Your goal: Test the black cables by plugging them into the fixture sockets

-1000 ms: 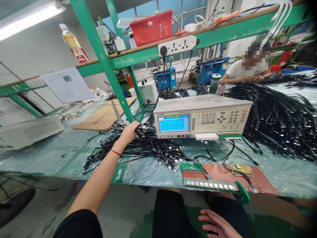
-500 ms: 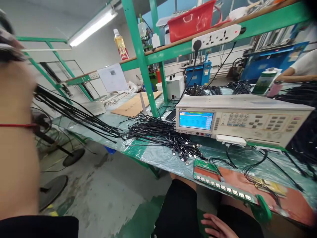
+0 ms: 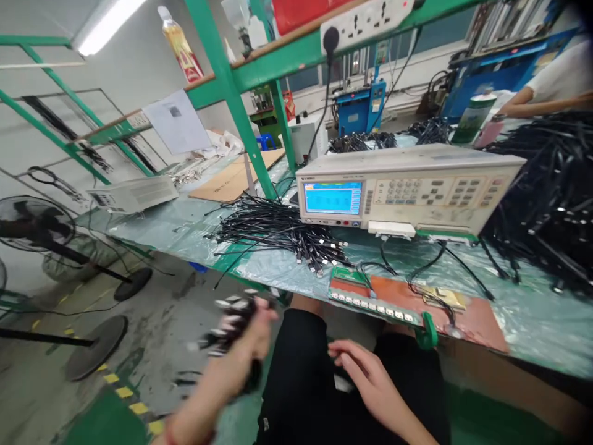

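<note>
My left hand (image 3: 252, 337), smeared by motion, is closed around a bundle of black cables (image 3: 231, 324). Their pale connector ends point left and up, below the bench edge and beside my left thigh. Over my lap is my right hand (image 3: 365, 377), its fingers loosely bent and apart with no object seen in them. Something small and whitish shows beneath it, too unclear to name. Above the hands, a heap of black cables (image 3: 273, 225) lies on the bench, white-tipped ends toward the right. At the bench's front edge sits a test board (image 3: 370, 304) with a row of white sockets.
Behind the board stands a bench tester (image 3: 417, 188) with a lit blue screen. More black cables (image 3: 551, 185) are piled at right, near a co-worker's arm (image 3: 523, 105). A green post (image 3: 231, 105) rises from the bench. A floor fan (image 3: 37, 225) stands at left.
My left hand has swept down from the upper left to beside my lap, bringing the cables off the bench. My right hand has come further up over my lap. The camera view has shifted.
</note>
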`<state>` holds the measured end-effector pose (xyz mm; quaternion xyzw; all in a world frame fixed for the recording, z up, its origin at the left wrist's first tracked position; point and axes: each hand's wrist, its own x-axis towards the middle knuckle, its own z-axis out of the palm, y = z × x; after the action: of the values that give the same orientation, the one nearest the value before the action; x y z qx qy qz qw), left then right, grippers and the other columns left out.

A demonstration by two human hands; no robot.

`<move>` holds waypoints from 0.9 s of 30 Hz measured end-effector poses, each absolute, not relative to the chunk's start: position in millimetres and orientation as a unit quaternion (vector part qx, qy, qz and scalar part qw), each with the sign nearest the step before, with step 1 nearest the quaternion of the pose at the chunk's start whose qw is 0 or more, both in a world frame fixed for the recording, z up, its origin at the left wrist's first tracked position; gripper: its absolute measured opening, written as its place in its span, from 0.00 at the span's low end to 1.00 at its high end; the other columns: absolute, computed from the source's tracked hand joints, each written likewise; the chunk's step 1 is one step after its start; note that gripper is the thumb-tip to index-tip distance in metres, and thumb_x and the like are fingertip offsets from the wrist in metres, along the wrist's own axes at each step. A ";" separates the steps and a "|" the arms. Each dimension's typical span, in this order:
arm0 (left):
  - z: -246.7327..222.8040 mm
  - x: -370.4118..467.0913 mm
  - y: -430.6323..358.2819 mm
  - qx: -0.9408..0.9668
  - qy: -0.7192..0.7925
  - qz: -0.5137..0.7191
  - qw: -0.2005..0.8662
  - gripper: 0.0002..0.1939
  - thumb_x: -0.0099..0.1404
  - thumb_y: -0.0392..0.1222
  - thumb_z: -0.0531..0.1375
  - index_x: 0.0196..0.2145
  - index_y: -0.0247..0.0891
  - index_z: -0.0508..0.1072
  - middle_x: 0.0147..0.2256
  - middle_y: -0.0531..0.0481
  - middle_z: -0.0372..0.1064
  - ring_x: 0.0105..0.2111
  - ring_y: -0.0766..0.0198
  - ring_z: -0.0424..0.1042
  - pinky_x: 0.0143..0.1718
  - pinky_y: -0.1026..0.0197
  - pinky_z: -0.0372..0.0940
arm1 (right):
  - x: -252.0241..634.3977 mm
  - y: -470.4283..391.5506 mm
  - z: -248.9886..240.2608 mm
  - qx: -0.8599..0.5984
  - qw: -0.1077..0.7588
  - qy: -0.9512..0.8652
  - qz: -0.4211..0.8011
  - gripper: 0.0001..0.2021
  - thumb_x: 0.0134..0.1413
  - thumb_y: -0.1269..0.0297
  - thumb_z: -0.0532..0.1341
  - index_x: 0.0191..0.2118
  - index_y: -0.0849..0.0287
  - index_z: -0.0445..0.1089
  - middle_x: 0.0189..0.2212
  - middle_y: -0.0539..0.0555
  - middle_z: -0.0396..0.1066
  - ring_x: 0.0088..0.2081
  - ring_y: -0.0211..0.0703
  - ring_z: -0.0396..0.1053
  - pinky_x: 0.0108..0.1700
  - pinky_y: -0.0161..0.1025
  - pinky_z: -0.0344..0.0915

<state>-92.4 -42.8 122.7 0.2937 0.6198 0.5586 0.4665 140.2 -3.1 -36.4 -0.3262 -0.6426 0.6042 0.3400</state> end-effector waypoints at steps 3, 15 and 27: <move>57.0 -28.5 -43.4 0.241 0.576 0.556 0.548 0.28 0.47 0.68 0.71 0.32 0.43 0.71 0.17 0.63 0.45 0.15 0.73 0.42 0.16 0.67 0.42 | 134.6 -1.1 8.0 -0.282 0.408 -0.670 0.553 0.18 0.70 0.54 0.56 0.57 0.56 0.72 0.54 0.60 0.70 0.51 0.49 0.71 0.55 0.43 0.68; 9.8 1.9 -33.3 0.253 0.547 0.575 0.553 0.20 0.62 0.57 0.67 0.34 0.35 0.74 0.28 0.52 0.68 0.29 0.65 0.67 0.31 0.64 0.65 | 124.1 -5.3 18.7 -0.386 0.540 -0.608 0.435 0.13 0.72 0.61 0.52 0.42 0.57 0.72 0.39 0.56 0.72 0.40 0.45 0.71 0.43 0.39 0.68; 5.3 -34.1 -19.2 0.226 0.477 0.574 0.627 0.21 0.63 0.58 0.66 0.35 0.36 0.69 0.21 0.59 0.62 0.14 0.77 0.46 0.15 0.71 0.45 | 76.6 24.4 -27.5 -0.465 0.487 -0.505 0.539 0.24 0.69 0.49 0.54 0.26 0.59 0.68 0.19 0.50 0.66 0.23 0.38 0.63 0.27 0.34 0.58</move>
<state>-34.1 -19.2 5.3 0.2256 0.4770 0.5736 0.6266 76.6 24.4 -27.5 -0.4655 -0.5053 0.5394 0.4868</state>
